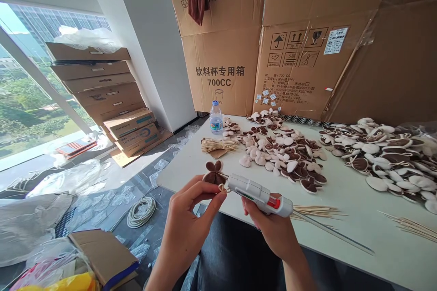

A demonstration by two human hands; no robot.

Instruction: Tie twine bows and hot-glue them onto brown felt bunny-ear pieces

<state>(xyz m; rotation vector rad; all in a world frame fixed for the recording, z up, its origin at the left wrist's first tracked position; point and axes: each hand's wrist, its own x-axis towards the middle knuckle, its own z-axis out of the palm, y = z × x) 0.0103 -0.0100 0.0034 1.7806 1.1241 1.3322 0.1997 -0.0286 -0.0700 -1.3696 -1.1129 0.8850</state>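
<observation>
Between the thumb and fingers of my left hand is a brown plush flower piece with a pale edge. A small cream cord loop shows at my left fingertips. My right hand is wrapped round the grip of a white and grey hot glue gun. Its nozzle points left and meets the plush piece near the middle; whether it touches is hard to see. A long clear glue stick juts out from the back of the gun.
Brown and cream plush pieces lie heaped on the white table, with another heap at right. A bundle of thin sticks, loose sticks and a water bottle are there too. Cardboard stands behind.
</observation>
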